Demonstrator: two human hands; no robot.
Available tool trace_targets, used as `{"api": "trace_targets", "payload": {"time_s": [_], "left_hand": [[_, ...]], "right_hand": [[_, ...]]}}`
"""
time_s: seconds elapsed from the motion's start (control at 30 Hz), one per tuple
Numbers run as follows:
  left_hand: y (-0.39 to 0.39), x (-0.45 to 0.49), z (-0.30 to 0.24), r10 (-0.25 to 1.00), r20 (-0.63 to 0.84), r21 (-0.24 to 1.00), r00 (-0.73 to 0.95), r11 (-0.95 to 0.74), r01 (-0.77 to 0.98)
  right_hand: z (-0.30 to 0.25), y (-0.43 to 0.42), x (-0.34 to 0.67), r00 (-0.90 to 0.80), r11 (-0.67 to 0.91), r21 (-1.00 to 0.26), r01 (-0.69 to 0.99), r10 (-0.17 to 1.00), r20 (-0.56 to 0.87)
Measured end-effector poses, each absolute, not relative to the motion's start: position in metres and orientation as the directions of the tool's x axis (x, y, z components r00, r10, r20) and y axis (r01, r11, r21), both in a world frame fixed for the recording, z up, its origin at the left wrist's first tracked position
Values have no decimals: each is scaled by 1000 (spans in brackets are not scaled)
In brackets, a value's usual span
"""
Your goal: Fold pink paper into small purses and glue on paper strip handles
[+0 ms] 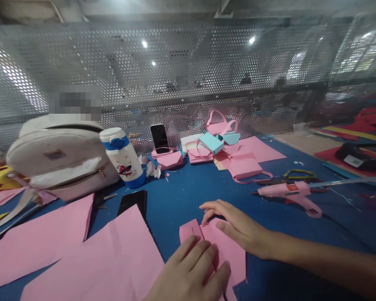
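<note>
A folded pink paper piece lies on the blue table at the front, with creased flaps at its left side. My left hand bends over the near left part of it, fingers closed on the fold; what lies under the palm is hidden. Across the far edge of the same paper rests my right hand, fingers stretched and thumb apart, the fingertips touching near the crease. Close by on the left is a large pink paper sheet.
A pink glue gun lies on the right, near green-handled pliers. Small pink paper bags and a blue one stand behind. Further left are a phone, a bottle, a backpack and a dark flat object.
</note>
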State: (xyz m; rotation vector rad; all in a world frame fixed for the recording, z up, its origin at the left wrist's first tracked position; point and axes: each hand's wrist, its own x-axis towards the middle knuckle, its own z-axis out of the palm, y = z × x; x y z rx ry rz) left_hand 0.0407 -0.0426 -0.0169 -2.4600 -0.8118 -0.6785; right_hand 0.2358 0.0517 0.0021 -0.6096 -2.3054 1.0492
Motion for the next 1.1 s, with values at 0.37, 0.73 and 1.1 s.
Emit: {"api": "trace_targets", "payload": {"time_s": [0.37, 0.73, 1.1], "left_hand": [[-44, 41, -16, 425, 565, -259, 707, -722, 641], [-43, 40, -19, 410, 575, -269, 708, -723, 637], [-42, 43, -14, 405, 592, -257, 697, -725, 639]], "right_hand": [[-4, 52, 238, -813, 700, -695, 164, 495, 307], [-4, 49, 238, -792, 740, -656, 150, 487, 369], [-8, 51, 237, -798, 742, -646, 180, 494, 346]]}}
